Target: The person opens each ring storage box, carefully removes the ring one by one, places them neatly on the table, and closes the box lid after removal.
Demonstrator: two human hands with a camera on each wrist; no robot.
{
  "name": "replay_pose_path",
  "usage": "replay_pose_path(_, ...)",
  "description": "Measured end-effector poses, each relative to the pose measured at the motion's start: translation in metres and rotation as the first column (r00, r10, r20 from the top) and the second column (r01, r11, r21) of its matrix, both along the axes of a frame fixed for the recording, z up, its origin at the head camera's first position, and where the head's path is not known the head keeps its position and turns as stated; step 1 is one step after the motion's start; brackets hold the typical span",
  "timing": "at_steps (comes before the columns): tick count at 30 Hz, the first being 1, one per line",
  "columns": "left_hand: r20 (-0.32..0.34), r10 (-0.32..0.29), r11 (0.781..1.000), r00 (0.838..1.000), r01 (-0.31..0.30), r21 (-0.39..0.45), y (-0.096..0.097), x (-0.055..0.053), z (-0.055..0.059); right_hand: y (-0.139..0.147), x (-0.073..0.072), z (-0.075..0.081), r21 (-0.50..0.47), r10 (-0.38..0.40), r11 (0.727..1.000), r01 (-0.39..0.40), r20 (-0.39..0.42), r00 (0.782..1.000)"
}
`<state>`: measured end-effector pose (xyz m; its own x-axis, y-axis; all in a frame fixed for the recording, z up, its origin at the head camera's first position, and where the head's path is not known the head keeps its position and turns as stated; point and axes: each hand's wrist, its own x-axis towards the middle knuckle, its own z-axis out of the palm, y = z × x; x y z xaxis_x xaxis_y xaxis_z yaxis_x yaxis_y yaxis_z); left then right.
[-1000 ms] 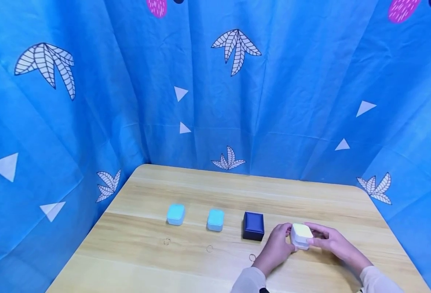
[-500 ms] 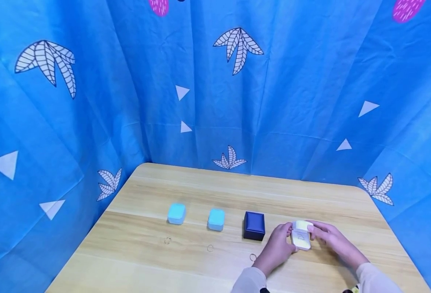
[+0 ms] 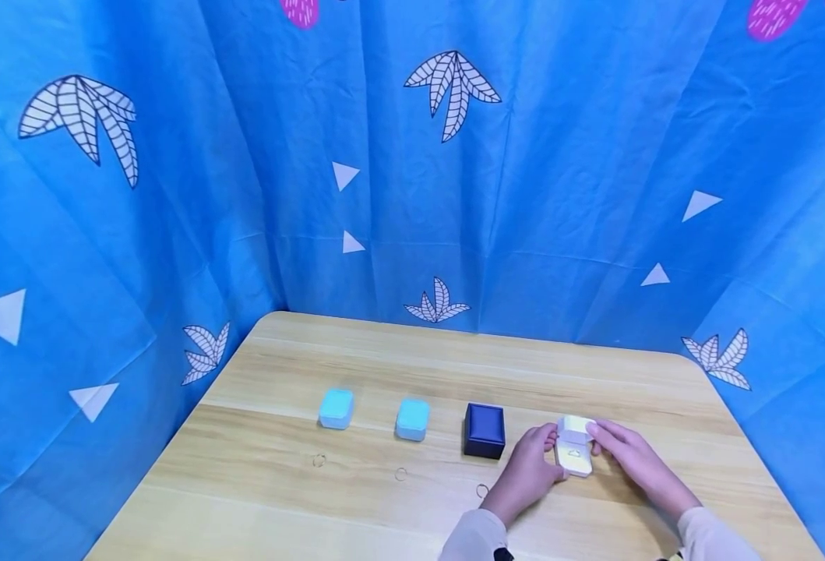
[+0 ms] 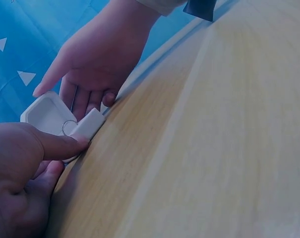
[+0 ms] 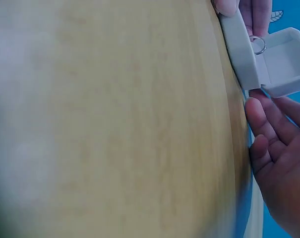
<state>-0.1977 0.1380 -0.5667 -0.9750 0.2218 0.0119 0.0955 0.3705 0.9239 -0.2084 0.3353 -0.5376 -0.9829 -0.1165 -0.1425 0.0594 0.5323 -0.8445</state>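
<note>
A white ring box (image 3: 574, 460) stands on the table with its lid raised. A thin ring (image 5: 259, 45) sits upright in its insert. My left hand (image 3: 530, 470) grips the base from the left, its thumb at the front. From the right, my right hand (image 3: 638, 461) holds the raised lid (image 4: 46, 115), thumb at its top edge and the other fingers bent down beside the hinge. Part of those fingers is hidden behind the box in the head view.
A dark blue box (image 3: 484, 431) stands just left of my left hand. Further left are two turquoise boxes, one nearer (image 3: 412, 419) and one farther (image 3: 336, 409). Several rings lie in front, including one by my left wrist (image 3: 482, 491). Blue curtains (image 3: 552, 195) surround the wooden table (image 3: 279, 499).
The white ring box's lid has swung up and back, showing the ring inside. My right hand has moved with the lid; my left hand has stayed on the base.
</note>
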Motion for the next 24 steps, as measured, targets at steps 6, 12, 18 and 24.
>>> replay_pose_path(6, 0.008, 0.004, 1.0, 1.0, -0.005, 0.019, 0.0, 0.0, 0.0, -0.002, 0.009, 0.002, -0.023, -0.096, 0.995, 0.095, -0.068, 0.993)
replay_pose_path(12, -0.022, -0.003, 1.0, 1.0, 0.003, 0.004, 0.001, -0.001, 0.0, -0.006, 0.021, 0.005, -0.054, -0.251, 0.967, 0.247, -0.081, 0.965)
replay_pose_path(18, -0.002, -0.002, 1.0, 1.0, 0.002, -0.003, 0.0, -0.001, 0.002, -0.016, 0.035, 0.003, -0.029, -0.241, 0.971, 0.239, -0.072, 0.968)
replay_pose_path(24, 0.007, -0.004, 1.0, 1.0, 0.004, -0.018, 0.0, -0.001, 0.001, -0.025, 0.036, -0.004, 0.039, -0.19, 0.98, 0.197, -0.138, 0.972)
